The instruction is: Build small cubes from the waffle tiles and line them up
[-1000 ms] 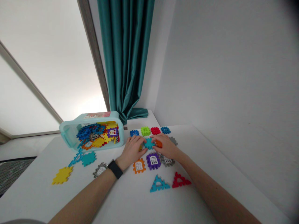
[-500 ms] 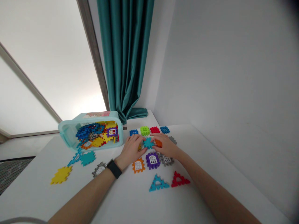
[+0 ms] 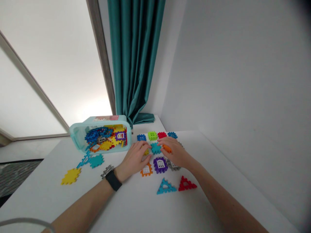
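Note:
My left hand [image 3: 134, 158] lies flat on the white table [image 3: 145, 210], its fingers spread over a yellow tile [image 3: 146, 151] and touching a teal toothed tile [image 3: 155, 148]. From the other side my right hand [image 3: 174, 151] pinches an orange tile [image 3: 167, 149], tilted, against the teal tile's right edge. Behind them runs a row of blue [image 3: 141, 137], green [image 3: 152, 136], red [image 3: 161, 135] and blue [image 3: 172, 134] tiles. In front lie an orange window tile [image 3: 146, 170], a purple one [image 3: 160, 164] and a grey one [image 3: 173, 165].
A pale turquoise box [image 3: 77, 137] lies on its side at the left, full of tiles. Loose yellow [image 3: 71, 176] and teal [image 3: 96, 160] tiles lie near it. A teal triangle [image 3: 166, 187] and a red triangle [image 3: 186, 184] sit nearer me. The wall runs close on the right.
The view has shifted a little to the left. My right hand has tipped the orange tile up beside the teal tile. My left hand has slid slightly toward the orange window tile.

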{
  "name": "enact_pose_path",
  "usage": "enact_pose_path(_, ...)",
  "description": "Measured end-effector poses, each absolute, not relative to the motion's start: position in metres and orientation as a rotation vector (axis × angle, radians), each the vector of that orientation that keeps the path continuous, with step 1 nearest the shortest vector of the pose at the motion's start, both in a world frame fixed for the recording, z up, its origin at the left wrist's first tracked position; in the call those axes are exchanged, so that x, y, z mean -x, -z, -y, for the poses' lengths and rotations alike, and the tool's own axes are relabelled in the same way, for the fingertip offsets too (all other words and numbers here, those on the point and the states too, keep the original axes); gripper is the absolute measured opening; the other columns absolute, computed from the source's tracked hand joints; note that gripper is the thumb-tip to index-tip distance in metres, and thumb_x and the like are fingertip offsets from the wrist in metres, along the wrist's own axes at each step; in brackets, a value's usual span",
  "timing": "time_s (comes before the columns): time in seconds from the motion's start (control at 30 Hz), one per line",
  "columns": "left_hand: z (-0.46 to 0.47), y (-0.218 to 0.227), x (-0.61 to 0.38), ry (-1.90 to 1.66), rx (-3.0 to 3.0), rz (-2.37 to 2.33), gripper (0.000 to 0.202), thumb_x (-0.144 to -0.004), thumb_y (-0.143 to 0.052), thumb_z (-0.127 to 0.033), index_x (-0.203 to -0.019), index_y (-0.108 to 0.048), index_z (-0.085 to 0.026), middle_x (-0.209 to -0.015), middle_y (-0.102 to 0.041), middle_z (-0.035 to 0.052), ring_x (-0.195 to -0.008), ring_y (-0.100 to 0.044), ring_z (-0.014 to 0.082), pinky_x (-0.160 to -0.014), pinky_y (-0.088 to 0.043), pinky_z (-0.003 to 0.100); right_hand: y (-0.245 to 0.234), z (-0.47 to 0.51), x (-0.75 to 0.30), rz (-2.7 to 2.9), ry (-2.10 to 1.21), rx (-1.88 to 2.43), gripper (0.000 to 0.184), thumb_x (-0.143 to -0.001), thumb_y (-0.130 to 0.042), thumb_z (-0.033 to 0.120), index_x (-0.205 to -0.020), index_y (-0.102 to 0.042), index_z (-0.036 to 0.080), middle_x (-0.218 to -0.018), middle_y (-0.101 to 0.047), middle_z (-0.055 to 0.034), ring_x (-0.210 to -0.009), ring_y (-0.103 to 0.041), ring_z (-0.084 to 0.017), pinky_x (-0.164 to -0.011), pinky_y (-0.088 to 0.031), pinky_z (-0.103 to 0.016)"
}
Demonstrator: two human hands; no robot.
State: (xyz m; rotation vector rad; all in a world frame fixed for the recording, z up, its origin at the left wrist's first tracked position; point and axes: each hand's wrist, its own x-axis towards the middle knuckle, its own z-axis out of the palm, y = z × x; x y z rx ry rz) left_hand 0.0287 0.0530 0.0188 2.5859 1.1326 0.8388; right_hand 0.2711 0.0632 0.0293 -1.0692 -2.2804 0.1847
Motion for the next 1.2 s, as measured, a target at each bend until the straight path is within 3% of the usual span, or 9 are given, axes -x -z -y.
enact_pose_path(0.2, -0.038, -0.029, 0.01, -0.776, -2.688, -1.177, 0.029, -0.093, -0.057, -0.025, -0.121, -0.057, -0.022, -0.125, -0.06, 0.0105, -0.117, -0.057, 0.0283, -0.101, -0.045, 0.045, -0.037, -0.045, -0.246, 2.341, -0.145, 1.072, 0.031, -0.093, -0.053, 0.021, -0.121, -0.063, 0.024, -0.123, -0.07, -0.0096, -0.12, -0.06, -0.027, -0.109, -0.04, -0.049)
enact_pose_path(0.7, -0.004, -0.038, 0.118, -0.663, -2.72, -1.435, 0.031, -0.093, -0.055, -0.026, -0.123, -0.058, -0.022, -0.123, -0.062, 0.0112, -0.116, -0.057, 0.0299, -0.1, -0.046, 0.046, -0.046, -0.028, -0.16, 2.532, -0.209, 0.883, 0.026, -0.093, -0.051, 0.017, -0.115, -0.064, 0.022, -0.118, -0.071, -0.0097, -0.115, -0.06, -0.027, -0.108, -0.037, -0.051)
enact_pose_path(0.93, 0.005, -0.029, 0.175, -0.653, -2.656, -1.591, 0.022, -0.091, -0.055, -0.027, -0.112, -0.061, -0.025, -0.117, -0.064, 0.0084, -0.107, -0.061, 0.0273, -0.095, -0.048, 0.043, -0.03, -0.026, -0.114, 2.618, -0.346, 0.89, 0.027, -0.093, -0.057, 0.02, -0.119, -0.065, 0.023, -0.12, -0.07, -0.0086, -0.116, -0.06, -0.027, -0.103, -0.044, -0.045)
enact_pose_path(1.2, 0.01, -0.012, 0.225, -0.734, -2.413, -1.866, 0.025, -0.094, -0.049, -0.031, -0.113, -0.061, -0.022, -0.113, -0.068, 0.0093, -0.105, -0.063, 0.0269, -0.091, -0.049, 0.043, -0.009, -0.018, -0.056, 2.709, -0.338, 0.921, 0.041, -0.094, -0.057, 0.026, -0.135, -0.057, 0.023, -0.148, -0.051, -0.0123, -0.138, -0.044, -0.03, -0.111, -0.041, -0.046)
